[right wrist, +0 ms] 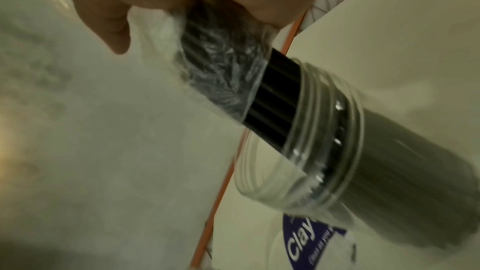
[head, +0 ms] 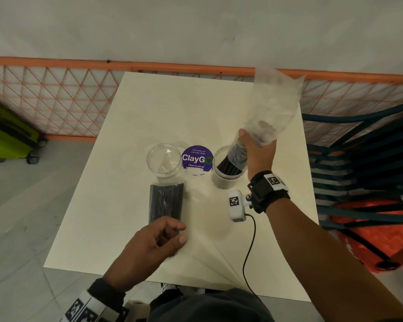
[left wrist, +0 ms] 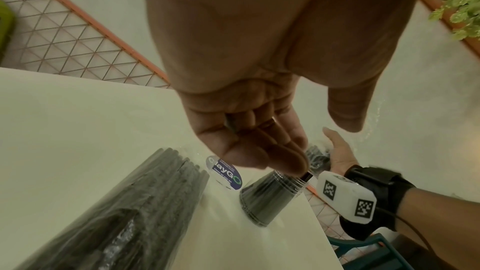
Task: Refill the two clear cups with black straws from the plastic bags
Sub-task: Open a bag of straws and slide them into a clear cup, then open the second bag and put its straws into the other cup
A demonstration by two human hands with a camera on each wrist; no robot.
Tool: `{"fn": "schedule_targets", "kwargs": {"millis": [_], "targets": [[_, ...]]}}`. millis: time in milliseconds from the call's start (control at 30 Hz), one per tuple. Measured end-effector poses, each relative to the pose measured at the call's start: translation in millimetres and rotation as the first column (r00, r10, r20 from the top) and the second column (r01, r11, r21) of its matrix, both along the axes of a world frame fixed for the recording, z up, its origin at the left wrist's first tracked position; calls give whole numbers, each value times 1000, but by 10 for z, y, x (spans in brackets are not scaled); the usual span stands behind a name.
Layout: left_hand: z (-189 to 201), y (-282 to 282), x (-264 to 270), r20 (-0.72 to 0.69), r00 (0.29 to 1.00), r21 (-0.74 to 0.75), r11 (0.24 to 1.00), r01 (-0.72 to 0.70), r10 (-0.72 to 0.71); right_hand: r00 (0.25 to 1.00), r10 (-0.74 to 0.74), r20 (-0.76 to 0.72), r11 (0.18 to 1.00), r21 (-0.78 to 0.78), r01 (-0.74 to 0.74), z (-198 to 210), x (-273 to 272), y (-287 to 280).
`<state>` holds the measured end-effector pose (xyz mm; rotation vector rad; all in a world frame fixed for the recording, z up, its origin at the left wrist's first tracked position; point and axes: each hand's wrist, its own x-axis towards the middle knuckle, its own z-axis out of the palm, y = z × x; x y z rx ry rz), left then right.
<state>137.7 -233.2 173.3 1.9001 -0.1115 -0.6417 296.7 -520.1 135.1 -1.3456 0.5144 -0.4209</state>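
Straws stand partly seated in the right clear cup, centre-right of the head view, their lower ends inside the cup and their upper ends under the opened plastic bag. Right hand grips this bag and the straw tops through the film, fingers wrapped round the bundle; the empty length of the bag trails up toward the upper right of the frame. In the right wrist view the bag mouth sits just above the cup rim, with a band of bare black straw between them. The bundle's long axis runs from the hand down into the cup, tilted a little toward the upper right.

Left clear cup stands empty at frame centre, just left of the purple round sticker. Directly below it in the frame lies the second bag of straws, flat on the white table, long axis pointing up-frame at that cup, far end close to the cup's base. Left hand covers the bag's near end, fingers curled; whether they pinch the film or only rest on it cannot be told. In the left wrist view the fingers hang loosely curled above the bag.

Judgement: first refill is nearly done, pending bag removal along the bundle's axis. For the second cup the left hand is the nearer.
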Motion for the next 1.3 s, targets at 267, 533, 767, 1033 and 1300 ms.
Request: {"fn": "schedule_targets", "kwargs": {"millis": [267, 533, 767, 1033, 1300], "targets": [[15, 31, -11, -5, 1000, 12, 1000, -3, 3, 950, -281, 137, 943, 226, 246, 432, -4, -402], [-33, 84, -59, 10, 1000, 49, 999, -17, 17, 980, -196, -22, 978, 72, 197, 473, -797, -680], [-124, 165, -126, 16, 999, 147, 988, 38, -41, 741, 118, -661, 984, -20, -175, -316, -1771, -444], [-212, 191, -74, 0, 997, 220, 972, 81, -83, 537, 52, -842, 836, -257, -485, -713, -2049, -344], [-692, 406, -54, 67, 997, 598, 801, -2, -48, 701, -41, -712, 778, -463, -425, -335, -2142, -358]]}}
